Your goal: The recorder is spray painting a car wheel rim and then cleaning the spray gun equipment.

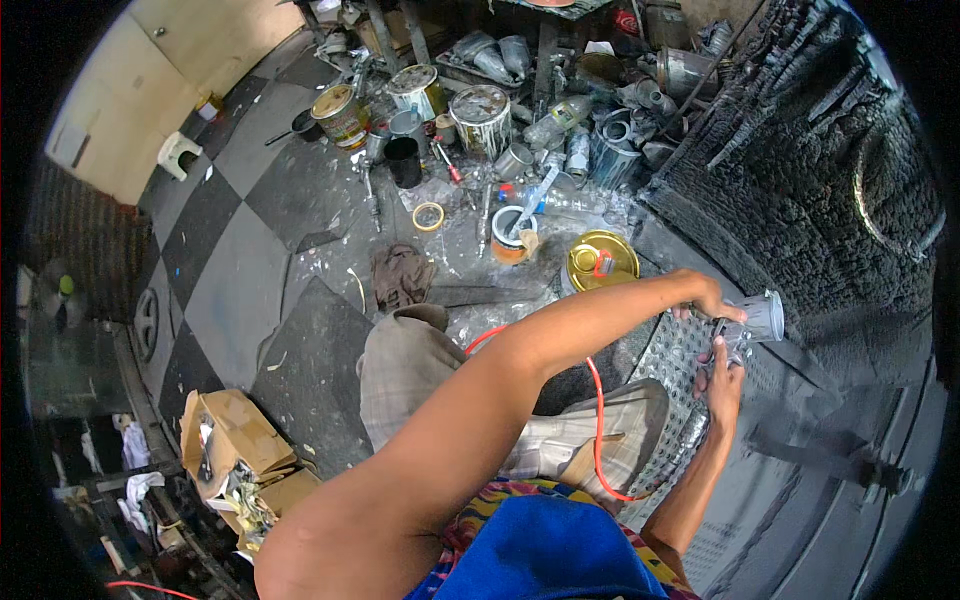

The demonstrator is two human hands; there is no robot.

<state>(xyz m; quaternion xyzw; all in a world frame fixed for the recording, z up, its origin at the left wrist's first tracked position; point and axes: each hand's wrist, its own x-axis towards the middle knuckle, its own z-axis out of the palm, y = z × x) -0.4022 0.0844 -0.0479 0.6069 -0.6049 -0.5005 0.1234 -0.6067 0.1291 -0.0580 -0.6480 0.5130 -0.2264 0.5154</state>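
Note:
Off to the right, both hands are closed on a spray gun [738, 350] with a greyish cup [766, 316] tilted outward. My left hand [708, 298] reaches across from the left and grips the gun beside the cup. Below it, my right hand [722, 385] wraps the gun's metal body, its thumb pointing up. The fingers partly hide the gun. A red hose [600, 420] curves past my knees below the hands. Nearest on the floor is a gold can lid [602, 260]. An opened tin [508, 235] with a stirring stick stands left of the lid.
Several paint cans [482, 118], a plastic bottle [558, 120] and a dark cup [403, 162] crowd the far floor. A brown rag [403, 277] lies ahead of my knees. Black textured material [800, 170] rises at right. A cardboard box [240, 435] sits at left, a white stool [180, 155] farther back.

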